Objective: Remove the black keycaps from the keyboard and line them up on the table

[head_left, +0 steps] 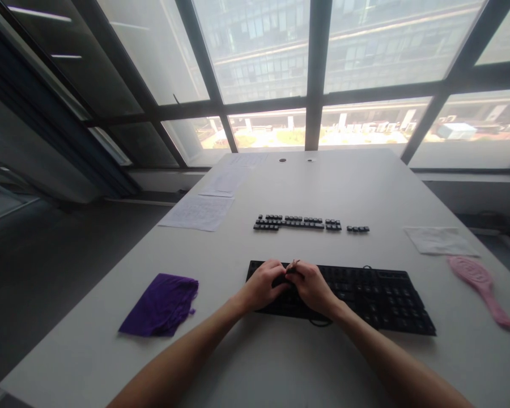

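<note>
Both hands sit on the left end of the keyboard [365, 294], which lies near the table's [280, 362] near edge, right of centre. The right hand [312, 286] is pinched shut on a thin tool [293, 264] that pokes up between the two hands. The left hand [261, 283] is curled over the keys, touching the right; I cannot tell whether it grips anything. Loose keycaps [297, 222] lie in rows at mid-table, beyond the keyboard. A purple cloth [161, 304] lies by the left edge, with papers [198, 212] farther back. By the right edge lie a white cloth [438, 240] and a pink brush [480, 286].
</note>
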`<control>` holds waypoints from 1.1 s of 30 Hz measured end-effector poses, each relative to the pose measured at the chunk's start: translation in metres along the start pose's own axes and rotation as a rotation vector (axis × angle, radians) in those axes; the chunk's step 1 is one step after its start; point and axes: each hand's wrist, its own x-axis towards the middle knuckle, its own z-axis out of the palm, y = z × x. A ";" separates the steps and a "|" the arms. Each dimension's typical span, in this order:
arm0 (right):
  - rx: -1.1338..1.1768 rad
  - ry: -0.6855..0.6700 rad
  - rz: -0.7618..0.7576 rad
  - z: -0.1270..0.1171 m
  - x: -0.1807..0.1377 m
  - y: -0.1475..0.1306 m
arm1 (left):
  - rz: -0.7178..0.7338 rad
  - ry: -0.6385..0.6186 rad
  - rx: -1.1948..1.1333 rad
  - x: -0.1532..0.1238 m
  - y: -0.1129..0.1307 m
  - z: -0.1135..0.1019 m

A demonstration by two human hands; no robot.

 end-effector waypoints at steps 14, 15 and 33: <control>-0.076 0.174 0.051 0.001 0.000 -0.005 | 0.057 0.165 -0.007 -0.005 -0.007 0.010; -0.083 0.169 0.053 0.001 0.000 -0.005 | 0.087 0.154 0.007 -0.005 -0.008 0.010; 0.032 0.259 0.223 -0.001 0.007 -0.003 | 0.043 0.237 -0.023 0.002 -0.005 -0.001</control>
